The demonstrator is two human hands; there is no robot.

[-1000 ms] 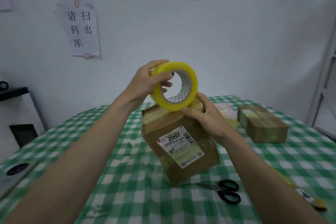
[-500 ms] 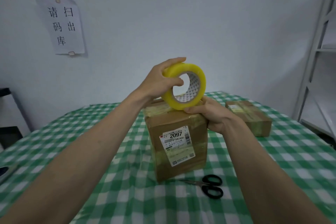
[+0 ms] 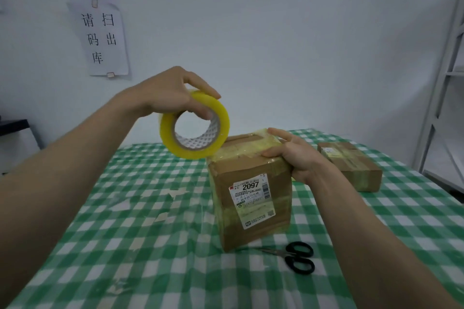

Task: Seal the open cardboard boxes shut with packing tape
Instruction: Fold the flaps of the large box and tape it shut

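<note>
We note tape roll (image 3: 194,130) in left hand (image 3: 167,94), just left of box (image 3: 251,190), raised above table (image 3: 125,221). Right hand (image 3: 292,155) on box's top right edge. Second box (image 3: 351,165) beyond right hand. Scissors (image 3: 296,256) btwn forearms, in front of box.

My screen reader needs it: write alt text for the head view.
The left hand holds a yellow tape roll above a cardboard box, which the right hand steadies on a green checked tablecloth; black scissors lie beside the box.
</note>
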